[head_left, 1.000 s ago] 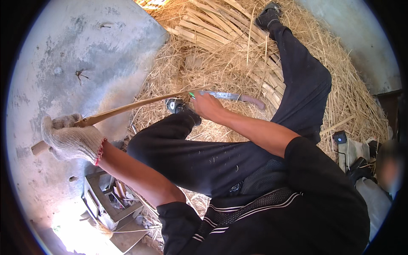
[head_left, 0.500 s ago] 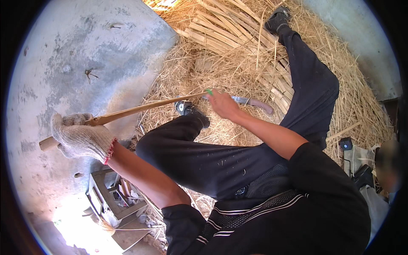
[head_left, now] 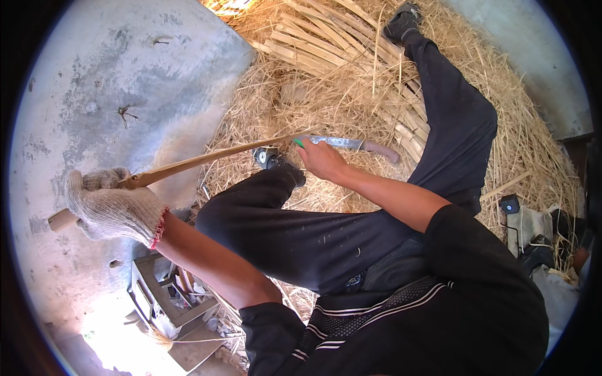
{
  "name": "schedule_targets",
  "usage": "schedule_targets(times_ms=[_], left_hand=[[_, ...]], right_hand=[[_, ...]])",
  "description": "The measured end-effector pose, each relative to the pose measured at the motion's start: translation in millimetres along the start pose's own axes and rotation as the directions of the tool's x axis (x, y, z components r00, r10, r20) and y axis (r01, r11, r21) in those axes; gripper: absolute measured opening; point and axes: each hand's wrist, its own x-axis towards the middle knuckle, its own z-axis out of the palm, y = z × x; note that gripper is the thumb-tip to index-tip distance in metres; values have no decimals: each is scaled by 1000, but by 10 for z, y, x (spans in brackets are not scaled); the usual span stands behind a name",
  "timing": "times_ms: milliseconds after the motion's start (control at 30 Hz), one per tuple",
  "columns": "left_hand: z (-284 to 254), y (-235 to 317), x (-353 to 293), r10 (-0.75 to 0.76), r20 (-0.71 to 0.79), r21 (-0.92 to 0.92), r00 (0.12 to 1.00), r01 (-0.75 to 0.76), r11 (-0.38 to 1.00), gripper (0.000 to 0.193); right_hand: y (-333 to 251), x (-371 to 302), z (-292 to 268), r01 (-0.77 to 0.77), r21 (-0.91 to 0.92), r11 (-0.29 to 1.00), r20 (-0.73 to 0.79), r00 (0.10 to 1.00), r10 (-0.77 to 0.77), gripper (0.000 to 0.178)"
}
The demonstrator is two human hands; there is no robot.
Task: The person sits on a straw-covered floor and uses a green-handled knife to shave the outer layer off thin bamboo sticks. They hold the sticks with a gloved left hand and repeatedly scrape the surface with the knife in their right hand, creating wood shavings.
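My left hand (head_left: 113, 203), in a knitted off-white work glove with a red cuff edge, is wrapped around a long bamboo strip (head_left: 207, 158) near its thick end. The strip slants up to the right and tapers to a thin tip. My right hand (head_left: 321, 160) is bare and closed, just below that tip, on a small green tool (head_left: 298, 143); only its green part shows, the rest is hidden by the fingers or too small to tell. Behind my right hand, a large knife (head_left: 342, 142) with a brown handle lies on the straw.
Fine shavings (head_left: 338, 106) cover the floor around my outstretched legs. Split bamboo strips (head_left: 307, 47) lie stacked at the far side. A pale wall (head_left: 169, 81) rises on the left. A wooden stool-like frame (head_left: 153, 282) stands below my left forearm, with scraps in it.
Both hands have shifted slightly left, with the bamboo strip and the green tool. More of the large knife's blade now shows beside my right hand.
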Motion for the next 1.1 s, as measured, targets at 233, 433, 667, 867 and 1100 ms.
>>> schedule_targets(times_ms=[233, 433, 667, 867, 1100], left_hand=[[62, 80, -133, 0, 8, 26, 1000, 0, 1000, 25], [-29, 107, -127, -15, 29, 41, 999, 14, 999, 22], [-319, 66, 63, -124, 164, -49, 979, 134, 990, 24], [-332, 133, 28, -153, 203, -111, 967, 178, 978, 25], [-85, 157, -56, -65, 271, -139, 960, 105, 985, 24]], right_hand=[[110, 327, 66, 21, -167, 986, -13, 1000, -23, 36], [330, 233, 164, 72, -363, 929, -175, 974, -144, 30], [467, 316, 333, -77, -350, 933, -137, 990, 31, 23], [562, 436, 169, -140, 1, 990, 115, 984, 139, 27], [668, 291, -108, -74, 158, 985, 63, 996, 65, 36]])
